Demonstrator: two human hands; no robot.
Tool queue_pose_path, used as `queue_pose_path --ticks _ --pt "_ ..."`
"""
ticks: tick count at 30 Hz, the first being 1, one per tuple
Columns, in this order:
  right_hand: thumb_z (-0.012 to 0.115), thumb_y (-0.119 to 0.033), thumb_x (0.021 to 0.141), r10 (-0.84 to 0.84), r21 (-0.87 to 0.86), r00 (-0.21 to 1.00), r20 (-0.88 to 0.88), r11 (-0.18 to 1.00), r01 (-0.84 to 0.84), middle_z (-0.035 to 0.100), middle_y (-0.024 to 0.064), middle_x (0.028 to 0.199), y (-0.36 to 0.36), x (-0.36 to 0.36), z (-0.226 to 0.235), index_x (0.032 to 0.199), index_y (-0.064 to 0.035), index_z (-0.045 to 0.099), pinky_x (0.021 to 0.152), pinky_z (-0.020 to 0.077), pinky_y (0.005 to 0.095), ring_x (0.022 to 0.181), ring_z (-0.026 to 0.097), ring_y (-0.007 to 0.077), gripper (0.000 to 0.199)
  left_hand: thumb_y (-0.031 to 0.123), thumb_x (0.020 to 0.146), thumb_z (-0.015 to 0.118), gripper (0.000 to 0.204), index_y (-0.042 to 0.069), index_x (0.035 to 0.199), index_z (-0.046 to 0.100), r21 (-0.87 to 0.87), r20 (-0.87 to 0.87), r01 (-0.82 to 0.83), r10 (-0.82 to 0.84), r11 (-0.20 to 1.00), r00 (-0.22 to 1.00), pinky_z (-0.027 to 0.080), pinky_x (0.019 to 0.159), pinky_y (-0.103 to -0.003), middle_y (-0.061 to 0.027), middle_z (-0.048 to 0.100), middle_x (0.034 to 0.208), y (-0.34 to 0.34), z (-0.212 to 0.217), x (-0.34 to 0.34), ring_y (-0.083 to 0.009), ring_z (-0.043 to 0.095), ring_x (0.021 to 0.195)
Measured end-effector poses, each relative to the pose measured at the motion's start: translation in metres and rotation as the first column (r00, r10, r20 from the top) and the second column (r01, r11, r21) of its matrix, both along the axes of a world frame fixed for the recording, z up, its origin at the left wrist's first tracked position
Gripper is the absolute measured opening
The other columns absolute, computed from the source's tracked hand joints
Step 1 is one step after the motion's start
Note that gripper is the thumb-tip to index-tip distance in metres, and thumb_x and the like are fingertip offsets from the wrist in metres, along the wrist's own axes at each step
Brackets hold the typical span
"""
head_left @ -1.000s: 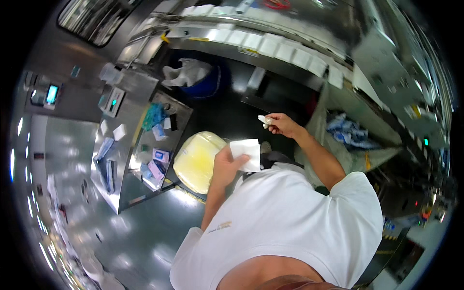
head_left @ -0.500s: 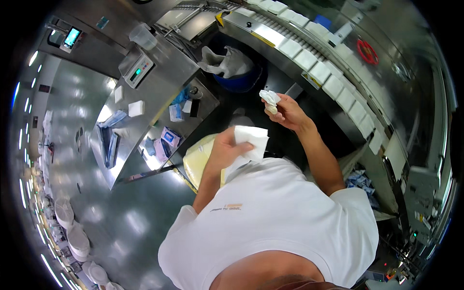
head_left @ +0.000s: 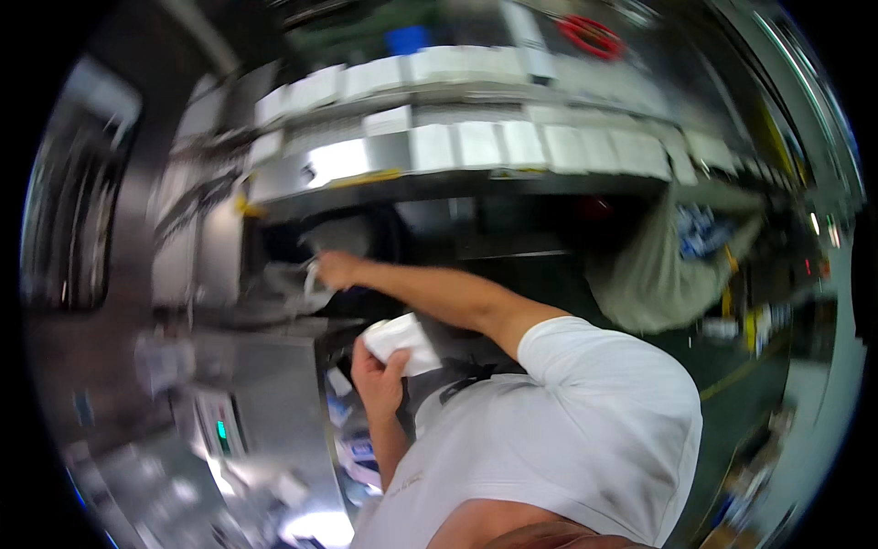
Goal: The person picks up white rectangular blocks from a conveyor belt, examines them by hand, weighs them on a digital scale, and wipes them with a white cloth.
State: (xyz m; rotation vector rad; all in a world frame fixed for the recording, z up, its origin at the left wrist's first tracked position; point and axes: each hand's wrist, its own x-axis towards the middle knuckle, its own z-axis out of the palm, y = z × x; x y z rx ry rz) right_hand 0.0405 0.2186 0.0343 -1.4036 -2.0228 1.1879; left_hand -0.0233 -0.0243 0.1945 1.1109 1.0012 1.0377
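The left hand (head_left: 377, 384) holds a white cloth (head_left: 412, 343). At 11 o'clock from it, the blurred right hand (head_left: 338, 270) is beside a pale bag (head_left: 283, 280), grip impossible to tell.

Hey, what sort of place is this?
Probably a factory packing area, though I can't be certain: a conveyor carries rows of white pads, and a digital scale sits on a metal table.

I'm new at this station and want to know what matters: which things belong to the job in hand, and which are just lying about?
In use, it seems:
- white folded sheet, in the left hand
- grey bag, near the right hand, whose grip is blurred

Apparently aside:
- scale
- red coil
- blue-and-white wrappings
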Motion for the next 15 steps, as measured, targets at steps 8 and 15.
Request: queue_pose_path --ticks 8,15 --pt "0.040 -0.051 0.111 -0.258 -0.414 0.728 -0.635 0.909 -0.038 0.072 0.0104 0.106 -0.182 0.206 0.071 0.115 -0.0011 0.069 0.088 0.0525 0.0347 0.099 0.068 0.0182 0.058 0.009 0.093 0.077 0.079 0.001 0.155 0.030 0.005 -0.001 0.270 -0.270 0.963 0.963 0.053 0.094 -0.030 -0.0159 0.065 0.125 0.033 -0.070 0.052 -0.0176 0.066 0.107" --pt "0.068 -0.011 0.086 -0.426 -0.092 0.810 -0.403 0.900 0.427 0.073 0.0124 0.106 -0.330 0.301 0.130 0.118 0.0000 0.068 0.092 0.0524 0.0361 0.102 0.068 0.0210 0.034 0.004 0.094 0.075 0.086 0.001 0.160 0.021 0.001 -0.170 0.651 -0.641 0.759 0.748 0.054 0.077 -0.027 -0.0158 0.073 0.102 -0.004 -0.037 0.164 -0.0160 0.070 0.090"
